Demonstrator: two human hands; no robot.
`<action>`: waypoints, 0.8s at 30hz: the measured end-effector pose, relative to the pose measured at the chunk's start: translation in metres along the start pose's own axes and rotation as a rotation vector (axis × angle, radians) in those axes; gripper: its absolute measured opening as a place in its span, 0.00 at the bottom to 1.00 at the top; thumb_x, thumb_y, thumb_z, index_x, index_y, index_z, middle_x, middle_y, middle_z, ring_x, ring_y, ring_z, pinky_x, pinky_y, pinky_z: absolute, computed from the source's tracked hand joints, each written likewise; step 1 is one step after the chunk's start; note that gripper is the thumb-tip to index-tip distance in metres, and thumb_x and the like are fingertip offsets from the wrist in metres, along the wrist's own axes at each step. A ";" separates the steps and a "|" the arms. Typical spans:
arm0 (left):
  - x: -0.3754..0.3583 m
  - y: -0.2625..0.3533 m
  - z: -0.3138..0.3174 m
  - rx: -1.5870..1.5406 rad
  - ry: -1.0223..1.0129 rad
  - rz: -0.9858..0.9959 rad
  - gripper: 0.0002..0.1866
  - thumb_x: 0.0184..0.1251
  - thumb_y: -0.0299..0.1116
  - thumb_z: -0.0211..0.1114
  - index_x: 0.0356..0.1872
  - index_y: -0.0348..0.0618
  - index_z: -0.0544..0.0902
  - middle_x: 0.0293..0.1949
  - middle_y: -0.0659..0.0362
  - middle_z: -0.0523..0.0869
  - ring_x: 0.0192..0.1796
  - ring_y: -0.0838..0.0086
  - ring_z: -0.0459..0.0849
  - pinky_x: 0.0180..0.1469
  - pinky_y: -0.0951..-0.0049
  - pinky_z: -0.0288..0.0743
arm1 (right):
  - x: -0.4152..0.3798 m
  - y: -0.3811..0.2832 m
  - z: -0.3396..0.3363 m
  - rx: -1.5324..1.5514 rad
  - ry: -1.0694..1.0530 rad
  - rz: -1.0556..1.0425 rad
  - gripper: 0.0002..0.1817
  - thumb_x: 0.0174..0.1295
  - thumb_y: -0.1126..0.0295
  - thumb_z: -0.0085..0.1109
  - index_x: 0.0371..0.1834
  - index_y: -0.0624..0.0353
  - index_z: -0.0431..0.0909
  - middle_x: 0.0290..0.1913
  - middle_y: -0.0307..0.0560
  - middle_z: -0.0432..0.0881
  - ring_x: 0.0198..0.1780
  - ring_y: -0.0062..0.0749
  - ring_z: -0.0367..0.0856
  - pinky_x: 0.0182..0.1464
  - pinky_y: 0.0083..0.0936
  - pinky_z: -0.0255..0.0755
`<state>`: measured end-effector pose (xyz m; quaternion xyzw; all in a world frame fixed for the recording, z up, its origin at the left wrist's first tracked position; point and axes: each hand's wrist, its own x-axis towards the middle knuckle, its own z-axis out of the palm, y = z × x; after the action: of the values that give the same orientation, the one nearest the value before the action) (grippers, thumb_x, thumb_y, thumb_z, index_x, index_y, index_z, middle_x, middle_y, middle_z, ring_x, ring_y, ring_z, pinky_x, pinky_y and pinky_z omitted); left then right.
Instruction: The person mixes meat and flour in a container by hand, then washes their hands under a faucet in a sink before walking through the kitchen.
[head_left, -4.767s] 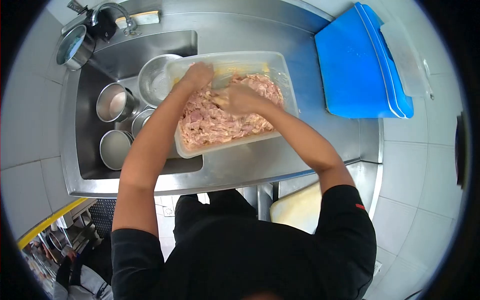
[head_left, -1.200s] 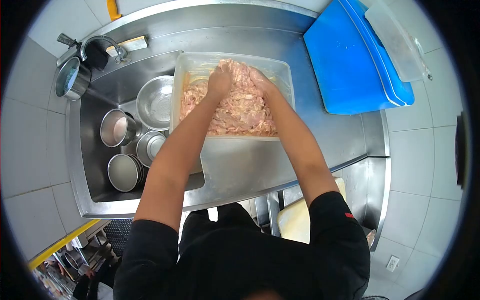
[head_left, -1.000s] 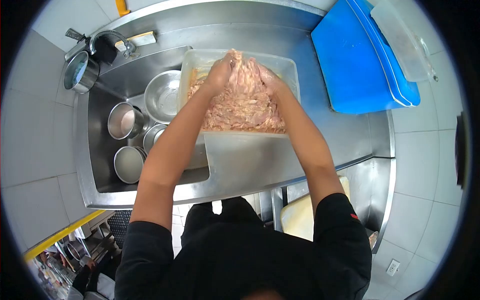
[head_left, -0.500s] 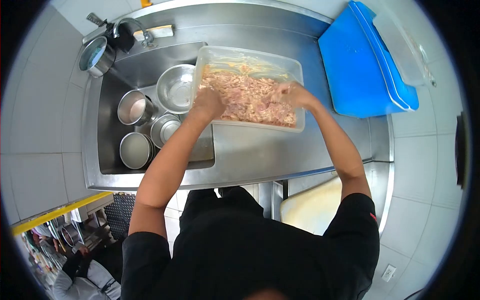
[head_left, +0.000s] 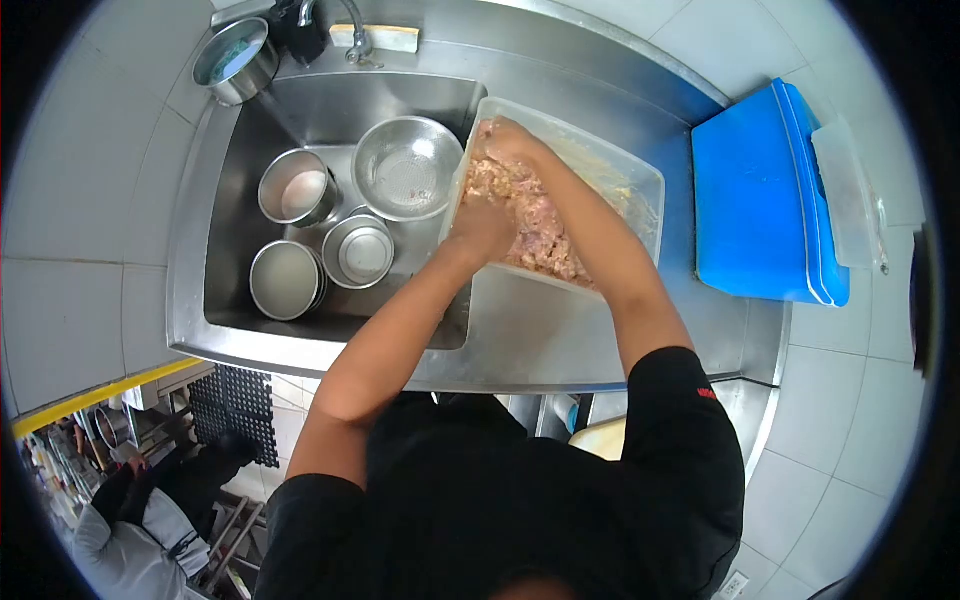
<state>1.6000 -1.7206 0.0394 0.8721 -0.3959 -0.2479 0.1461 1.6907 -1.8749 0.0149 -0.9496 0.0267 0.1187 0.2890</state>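
A clear plastic tub (head_left: 652, 215) holds a mass of raw, pinkish shredded meat (head_left: 540, 230) on the steel counter, beside the sink. My left hand (head_left: 484, 228) is down in the meat near the tub's left side, its fingers sunk out of sight. Farther back, my right hand (head_left: 505, 140) reaches across to the tub's far left corner, with its fingers curled at the meat; what they hold, if anything, is hidden. Pale smears coat the inner wall at the back and right.
In the sink (head_left: 400, 325) sit a perforated bowl (head_left: 408, 168) and several metal pots (head_left: 285, 280). Another pot (head_left: 235, 62) stands by the faucet (head_left: 357, 40). At the right is a blue cooler (head_left: 760, 200). A person (head_left: 140, 530) is at lower left.
My right hand has crossed from the tub's right side to its far left corner. The view has shifted, and the meat now leaves more of the tub's right part bare.
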 end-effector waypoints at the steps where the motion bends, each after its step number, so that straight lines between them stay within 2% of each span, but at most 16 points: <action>1: 0.004 -0.007 0.012 -0.003 -0.007 -0.001 0.26 0.67 0.44 0.37 0.38 0.32 0.80 0.46 0.41 0.78 0.49 0.52 0.77 0.51 0.59 0.70 | -0.002 -0.006 -0.003 -0.089 -0.203 -0.010 0.15 0.52 0.60 0.54 0.37 0.59 0.79 0.35 0.49 0.81 0.37 0.35 0.77 0.40 0.30 0.68; 3: 0.004 -0.010 0.022 0.099 0.159 0.032 0.21 0.65 0.40 0.43 0.39 0.32 0.78 0.51 0.39 0.73 0.51 0.49 0.75 0.51 0.59 0.70 | -0.023 -0.009 -0.003 -0.015 -0.256 -0.049 0.15 0.48 0.63 0.55 0.37 0.58 0.79 0.34 0.52 0.80 0.36 0.37 0.77 0.39 0.31 0.68; 4: 0.001 -0.003 0.019 0.097 0.158 0.049 0.21 0.65 0.40 0.43 0.39 0.32 0.78 0.51 0.39 0.73 0.51 0.49 0.75 0.51 0.59 0.70 | -0.031 -0.008 -0.001 -0.173 -0.301 -0.085 0.17 0.46 0.61 0.57 0.37 0.58 0.79 0.38 0.54 0.80 0.39 0.42 0.77 0.43 0.33 0.69; 5: -0.003 0.002 0.016 -0.052 0.205 -0.077 0.19 0.62 0.36 0.45 0.37 0.30 0.79 0.50 0.39 0.73 0.50 0.49 0.75 0.52 0.57 0.68 | -0.041 -0.007 -0.001 -0.331 -0.343 -0.118 0.18 0.45 0.59 0.58 0.38 0.57 0.79 0.41 0.56 0.79 0.43 0.48 0.77 0.46 0.34 0.70; 6: -0.009 0.006 0.009 -0.200 0.249 -0.205 0.16 0.58 0.32 0.48 0.35 0.28 0.80 0.49 0.39 0.74 0.49 0.48 0.75 0.54 0.55 0.66 | -0.057 -0.002 -0.002 -0.219 -0.349 0.031 0.17 0.47 0.61 0.56 0.37 0.59 0.78 0.40 0.57 0.79 0.42 0.48 0.77 0.47 0.35 0.70; 7: -0.005 0.000 0.016 -0.195 0.247 -0.191 0.16 0.58 0.32 0.48 0.35 0.28 0.80 0.49 0.39 0.74 0.49 0.48 0.75 0.54 0.55 0.66 | -0.079 -0.004 -0.011 -0.217 -0.337 0.041 0.17 0.47 0.61 0.56 0.37 0.59 0.78 0.40 0.57 0.79 0.42 0.48 0.77 0.47 0.35 0.70; 9: 0.017 -0.022 0.044 0.262 0.157 0.037 0.18 0.59 0.31 0.47 0.40 0.24 0.77 0.49 0.37 0.74 0.51 0.49 0.74 0.52 0.50 0.65 | -0.133 -0.012 -0.036 -0.261 -0.252 0.019 0.17 0.49 0.63 0.56 0.39 0.63 0.76 0.39 0.60 0.78 0.41 0.49 0.76 0.46 0.36 0.69; 12: 0.033 -0.030 0.055 0.331 0.027 0.031 0.20 0.61 0.33 0.46 0.47 0.26 0.73 0.50 0.35 0.72 0.55 0.48 0.71 0.54 0.46 0.62 | -0.199 0.023 -0.038 -0.175 -0.013 -0.125 0.17 0.50 0.65 0.57 0.40 0.66 0.75 0.37 0.61 0.77 0.40 0.52 0.76 0.45 0.37 0.69; 13: 0.038 -0.027 0.051 0.331 0.027 0.047 0.20 0.61 0.33 0.46 0.47 0.26 0.73 0.50 0.35 0.72 0.55 0.48 0.71 0.54 0.46 0.62 | -0.218 0.030 -0.040 -0.213 0.191 -0.235 0.17 0.50 0.66 0.57 0.40 0.65 0.74 0.36 0.61 0.77 0.40 0.51 0.76 0.44 0.38 0.70; 14: 0.042 -0.025 0.047 0.345 0.123 0.045 0.23 0.63 0.38 0.43 0.48 0.27 0.73 0.54 0.35 0.67 0.56 0.47 0.69 0.57 0.52 0.61 | -0.233 0.036 -0.040 -0.251 0.392 -0.348 0.17 0.49 0.67 0.58 0.41 0.65 0.73 0.35 0.62 0.77 0.40 0.51 0.76 0.43 0.38 0.70; 15: 0.047 -0.021 0.040 0.356 0.219 0.038 0.26 0.64 0.43 0.40 0.49 0.28 0.73 0.58 0.34 0.63 0.57 0.46 0.68 0.60 0.59 0.59 | -0.246 0.037 -0.040 -0.254 0.392 -0.339 0.17 0.49 0.67 0.58 0.41 0.65 0.73 0.35 0.62 0.77 0.40 0.51 0.76 0.43 0.38 0.70; 17: 0.060 -0.007 0.006 0.185 0.093 -0.011 0.29 0.65 0.47 0.37 0.53 0.30 0.70 0.59 0.36 0.63 0.59 0.47 0.67 0.62 0.60 0.57 | -0.268 0.036 -0.041 -0.017 0.254 0.306 0.20 0.50 0.66 0.57 0.46 0.62 0.71 0.37 0.61 0.77 0.40 0.51 0.76 0.43 0.38 0.70; 18: 0.067 0.000 -0.002 0.013 -0.034 -0.069 0.32 0.65 0.50 0.34 0.57 0.31 0.66 0.60 0.37 0.62 0.60 0.49 0.66 0.63 0.61 0.55 | -0.276 0.042 -0.035 -0.019 0.256 0.321 0.20 0.50 0.66 0.57 0.46 0.62 0.71 0.37 0.61 0.77 0.40 0.51 0.76 0.43 0.38 0.70; 21: 0.102 0.008 0.016 0.099 -0.196 -0.118 0.31 0.67 0.50 0.28 0.62 0.39 0.61 0.64 0.45 0.58 0.63 0.50 0.62 0.66 0.54 0.47 | -0.266 0.075 -0.015 0.038 0.312 0.376 0.23 0.52 0.62 0.55 0.50 0.62 0.69 0.41 0.62 0.76 0.42 0.53 0.76 0.44 0.38 0.71; 23: 0.100 0.024 0.018 0.210 -0.085 0.034 0.30 0.68 0.50 0.29 0.63 0.40 0.59 0.65 0.44 0.56 0.63 0.50 0.61 0.66 0.55 0.48 | -0.231 0.090 -0.004 -0.442 -0.308 0.338 0.27 0.55 0.56 0.52 0.51 0.67 0.69 0.47 0.65 0.74 0.46 0.56 0.74 0.49 0.37 0.69; 24: 0.099 0.029 0.020 0.319 0.034 0.176 0.30 0.68 0.50 0.30 0.64 0.41 0.56 0.65 0.44 0.54 0.64 0.50 0.60 0.66 0.55 0.48 | -0.223 0.067 -0.008 -0.121 -0.044 0.592 0.33 0.55 0.50 0.50 0.55 0.69 0.64 0.50 0.67 0.72 0.51 0.52 0.72 0.53 0.35 0.65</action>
<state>1.6266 -1.8157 0.0049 0.8502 -0.5024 -0.1536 0.0339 1.4684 -1.9393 0.0388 -0.9133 0.2889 0.2196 0.1851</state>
